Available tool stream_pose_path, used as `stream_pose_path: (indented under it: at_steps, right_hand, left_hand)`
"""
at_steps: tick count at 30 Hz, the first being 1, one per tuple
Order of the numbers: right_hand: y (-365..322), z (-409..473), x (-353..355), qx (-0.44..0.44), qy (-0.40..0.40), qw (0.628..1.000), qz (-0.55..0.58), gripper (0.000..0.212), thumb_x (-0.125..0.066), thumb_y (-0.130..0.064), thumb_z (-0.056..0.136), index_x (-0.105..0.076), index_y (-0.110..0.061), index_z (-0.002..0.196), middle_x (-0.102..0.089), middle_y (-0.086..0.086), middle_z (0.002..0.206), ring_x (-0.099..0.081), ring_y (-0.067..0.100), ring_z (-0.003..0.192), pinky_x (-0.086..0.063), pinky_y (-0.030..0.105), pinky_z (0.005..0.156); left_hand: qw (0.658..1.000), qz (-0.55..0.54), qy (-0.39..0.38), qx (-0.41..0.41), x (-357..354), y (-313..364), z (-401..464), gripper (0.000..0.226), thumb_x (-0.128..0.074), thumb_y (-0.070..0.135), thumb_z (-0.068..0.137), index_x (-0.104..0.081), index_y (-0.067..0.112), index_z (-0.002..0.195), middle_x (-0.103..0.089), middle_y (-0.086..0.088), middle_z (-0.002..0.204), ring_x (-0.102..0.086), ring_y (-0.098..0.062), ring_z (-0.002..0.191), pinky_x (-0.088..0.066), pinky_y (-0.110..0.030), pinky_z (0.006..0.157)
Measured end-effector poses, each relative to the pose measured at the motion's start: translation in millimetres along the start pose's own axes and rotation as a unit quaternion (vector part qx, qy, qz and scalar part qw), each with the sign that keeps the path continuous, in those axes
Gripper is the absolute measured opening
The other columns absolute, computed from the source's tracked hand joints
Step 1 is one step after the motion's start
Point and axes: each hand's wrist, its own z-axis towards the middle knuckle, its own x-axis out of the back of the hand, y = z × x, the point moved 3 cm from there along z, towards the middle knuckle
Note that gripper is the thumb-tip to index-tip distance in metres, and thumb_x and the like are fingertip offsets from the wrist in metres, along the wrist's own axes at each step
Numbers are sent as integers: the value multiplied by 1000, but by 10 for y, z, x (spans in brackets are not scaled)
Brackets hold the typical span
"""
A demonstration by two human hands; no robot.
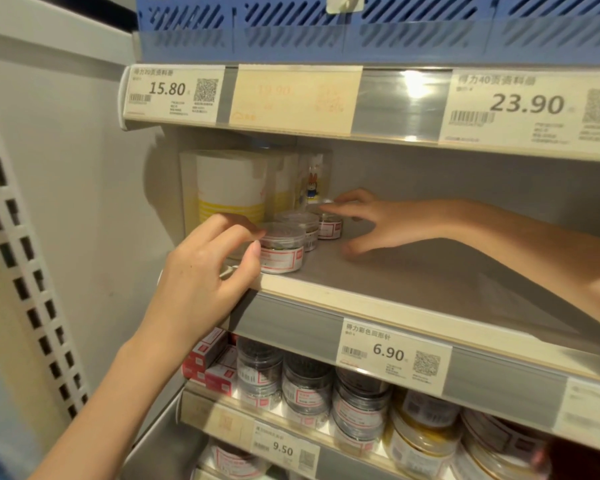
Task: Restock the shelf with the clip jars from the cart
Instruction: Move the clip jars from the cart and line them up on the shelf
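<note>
Clear plastic clip jars stand in a row on the grey shelf (412,271), running near to far. At the left, the left hand (201,271) pinches the nearest jar (282,251) at the shelf's front edge. Further right, the right hand (371,220) spreads wide, fingertips seemingly touching the farthest jar (330,226).

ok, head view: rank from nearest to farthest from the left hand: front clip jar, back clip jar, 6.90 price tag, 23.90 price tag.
1. front clip jar, at the left hand's fingertips, on the shelf edge
2. back clip jar, deeper in, by the right hand
3. 6.90 price tag, on the rail below, to the right
4. 23.90 price tag, upper rail, far right
</note>
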Motion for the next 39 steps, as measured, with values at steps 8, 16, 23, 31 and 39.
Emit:
stream_pose_path:
  at_steps: [8, 16, 23, 31, 39]
  right_hand:
    - [44, 25, -40, -20, 5, 1000, -14, 73, -59, -31, 90, -16, -35, 148, -18, -8, 145, -31, 4, 116, -26, 19, 102]
    - [-9, 124, -44, -18, -8, 999, -25, 75, -57, -30, 91, -11, -30, 150, -10, -8, 153, -23, 10, 136, -19, 21, 108]
    - [-1, 128, -41, -13, -7, 1000, -24, 76, -57, -29, 92, -8, -31, 150, -8, -8, 156, -21, 10, 138, -18, 20, 108]
    - [-89, 24, -39, 19, -7, 1000, -7, 74, -58, -25, 90, -13, -39, 148, -11, -12, 156, -13, 4, 141, -13, 27, 116]
    - [-152, -152, -14, 8, 1, 1000, -20, 73, -58, -33, 91, -12, -44, 147, -9, -16, 155, -12, 4, 141, -13, 27, 115]
  left_hand:
    - [1000, 10, 13, 1, 0, 21, 16, 32, -43, 26, 92, -65, 5, 83, -58, -2, 85, -52, -14, 79, -38, -21, 71]
    - [1000, 12, 5, 10, 2, 25, 9, 32, -42, 27, 92, -66, 6, 97, -62, -3, 95, -57, -17, 89, -43, -26, 79]
    - [1000, 1, 16, 6, 12, 29, 2, 31, -42, 24, 92, -67, 6, 91, -61, -3, 92, -56, -14, 88, -40, -21, 78]
    - [1000, 11, 22, 8, 6, 19, 3, 30, -42, 22, 92, -65, 3, 87, -60, -7, 89, -55, -17, 85, -41, -23, 76]
    - [1000, -6, 26, 15, 46, 25, 14, 24, -44, 20, 89, -59, 2, 96, -53, -5, 88, -47, -10, 82, -32, -10, 76]
